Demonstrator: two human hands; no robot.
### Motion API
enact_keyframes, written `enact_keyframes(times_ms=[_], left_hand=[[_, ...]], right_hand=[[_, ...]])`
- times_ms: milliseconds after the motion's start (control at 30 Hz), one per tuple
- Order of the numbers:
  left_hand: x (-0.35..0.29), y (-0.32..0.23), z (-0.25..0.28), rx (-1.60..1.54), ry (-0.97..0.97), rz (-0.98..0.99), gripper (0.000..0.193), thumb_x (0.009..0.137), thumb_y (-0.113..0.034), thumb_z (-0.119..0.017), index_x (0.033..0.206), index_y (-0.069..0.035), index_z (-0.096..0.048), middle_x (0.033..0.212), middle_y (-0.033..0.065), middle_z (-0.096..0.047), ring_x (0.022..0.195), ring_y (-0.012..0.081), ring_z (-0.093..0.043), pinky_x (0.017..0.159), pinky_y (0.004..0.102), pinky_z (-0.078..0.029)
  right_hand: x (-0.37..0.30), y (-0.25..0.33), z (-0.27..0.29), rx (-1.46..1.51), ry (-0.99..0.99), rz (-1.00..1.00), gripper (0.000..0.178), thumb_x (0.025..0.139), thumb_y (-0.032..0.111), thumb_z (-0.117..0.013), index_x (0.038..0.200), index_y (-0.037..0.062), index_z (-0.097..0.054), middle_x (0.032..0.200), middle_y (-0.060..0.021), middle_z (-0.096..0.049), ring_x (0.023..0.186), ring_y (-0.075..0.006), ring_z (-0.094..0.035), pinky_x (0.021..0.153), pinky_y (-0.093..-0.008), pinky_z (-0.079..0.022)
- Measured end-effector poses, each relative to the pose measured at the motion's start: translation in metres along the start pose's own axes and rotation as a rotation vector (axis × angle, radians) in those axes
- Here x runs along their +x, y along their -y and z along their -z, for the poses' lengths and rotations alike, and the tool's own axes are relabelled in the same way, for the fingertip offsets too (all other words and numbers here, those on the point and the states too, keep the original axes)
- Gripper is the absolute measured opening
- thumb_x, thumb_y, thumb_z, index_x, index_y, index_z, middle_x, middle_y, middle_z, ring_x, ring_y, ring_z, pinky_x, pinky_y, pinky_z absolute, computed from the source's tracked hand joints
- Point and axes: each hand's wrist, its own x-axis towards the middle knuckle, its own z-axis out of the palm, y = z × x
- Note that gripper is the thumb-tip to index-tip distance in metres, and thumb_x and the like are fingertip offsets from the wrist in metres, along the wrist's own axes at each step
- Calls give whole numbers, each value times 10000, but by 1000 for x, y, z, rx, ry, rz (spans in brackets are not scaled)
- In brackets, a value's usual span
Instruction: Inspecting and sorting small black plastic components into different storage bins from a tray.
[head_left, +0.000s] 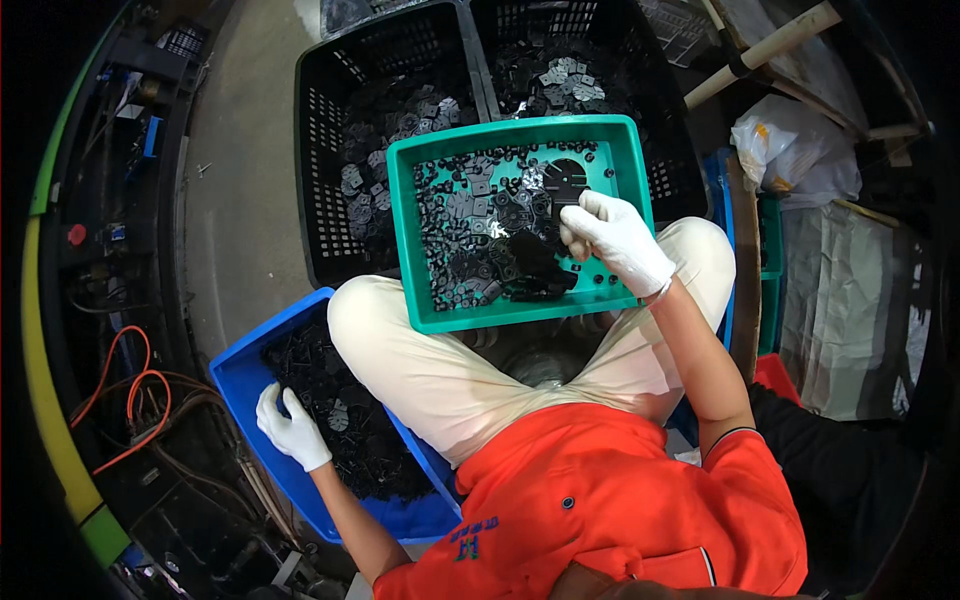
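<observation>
My right hand [612, 238], in a white glove, is over the right side of a green tray [520, 323] on my lap. Its fingers are curled closed at the lower end of a dark, rounded flat part with slots [567, 178]; the exact grip is partly hidden. Small black pieces [445, 215] and grey-black flat parts [482, 180] lie scattered in the tray. To the left, my white-gloved left hand [292, 430] hovers at the edge of a blue bin [318, 512], thumb and fingers apart, holding nothing visible. Many thin black parts [375, 440] fill that bin.
Two black perforated crates [318, 160] with flat dark parts stand beyond the tray. Machinery with an orange cable [150, 375] runs along the left. At the right are a wooden pole [765, 55], white plastic bags [795, 150] and a pale sheet-like covering [835, 310].
</observation>
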Motion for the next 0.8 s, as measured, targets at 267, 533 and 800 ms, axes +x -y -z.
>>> enact_keyframes(times_ms=[267,533,800], left_hand=[[11,-165,-1,-1039,330,78,146,857,-31,-534,939,43,-629,944,98,-629,825,167,-575,792,276,-454],[2,-280,-15,-1556,1016,81,392,828,-90,-614,1191,25,-522,1008,65,-616,831,98,-582,685,218,-482],[0,-293,-29,-1665,1032,208,361,833,-55,-605,1170,49,-531,957,61,-620,800,85,-574,659,202,-471]], right_hand=[[-16,7,-13,-23,42,-42,238,878,227,-557,738,37,-529,659,-21,-563,543,-69,-493,506,-211,-399],[-27,9,-25,-17,155,-81,232,878,201,-554,727,35,-496,651,-27,-554,539,-60,-477,492,-200,-387],[-25,-5,-26,129,21,-40,203,899,193,-521,916,-2,-573,741,-38,-582,589,-69,-508,560,-202,-425]])
